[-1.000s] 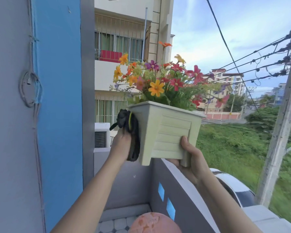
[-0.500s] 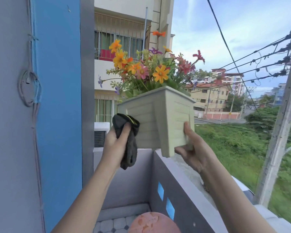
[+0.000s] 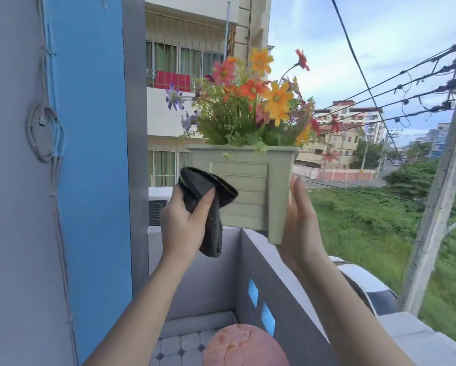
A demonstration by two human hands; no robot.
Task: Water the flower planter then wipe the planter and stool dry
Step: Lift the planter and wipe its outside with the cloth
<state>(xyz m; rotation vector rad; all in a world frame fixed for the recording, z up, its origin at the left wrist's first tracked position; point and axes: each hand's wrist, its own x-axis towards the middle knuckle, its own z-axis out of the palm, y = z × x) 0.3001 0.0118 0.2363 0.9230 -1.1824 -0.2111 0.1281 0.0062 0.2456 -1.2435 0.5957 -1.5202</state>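
- Evidently the wiping step is in hand: the left hand (image 3: 184, 220) has its grip clenched round a dark grey, bunched cloth (image 3: 208, 191), whose upper fold touches the louvred front of the pale green square plastic planter (image 3: 248, 207).
- The right hand (image 3: 299, 220) has a released grip. Its fingers are straight and lie flat against the planter's right side to steady it.
- The planter is at the top of the grey balcony wall (image 3: 287, 281). It seems to rest on the wall's ledge, though the contact under its base is not plain.
- It stands upright, with its opening to the sky and its louvred panel facing the person. The body tapers toward the base, and with the orange, pink and purple flowers (image 3: 250, 109) rising from it, its long axis runs vertical.
- A round pink mottled top (image 3: 244, 347), probably the stool, shows low down at the inner foot of the wall and is untouched.
- I cannot see wetness on the planter, so I cannot judge how much is left to dry.
- The next move likely calls for sweeping the cloth across the front panel while the flat hand braces the far side. A hard push could tip the planter over the wall's outer edge, so the pressure should stay light and the brace firm.
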